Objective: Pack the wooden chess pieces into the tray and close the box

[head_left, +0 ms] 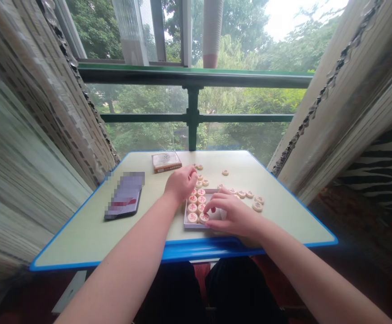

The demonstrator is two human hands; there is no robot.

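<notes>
A shallow white box (186, 225) sits near the table's front edge, with Chinese chess pieces (192, 208) marked in red standing in two rows in its left part. My right hand (234, 211) reaches over the box's right side. Its thumb and forefinger close on a red-marked piece (203, 218) at the front of the second row. Beyond the box's back left corner, my left hand (181, 182) is closed, its fingers curled together beside several loose pieces (205, 182). Whatever those fingers hold, if anything, is hidden.
More loose pieces (250, 194) lie right of the box, and a single piece (225, 172) lies farther back. A phone (124, 198), partly pixelated, rests on the left. Behind it is a flat brown-sided box (166, 162). The table (283, 225) has a raised blue edge; curtains hang both sides.
</notes>
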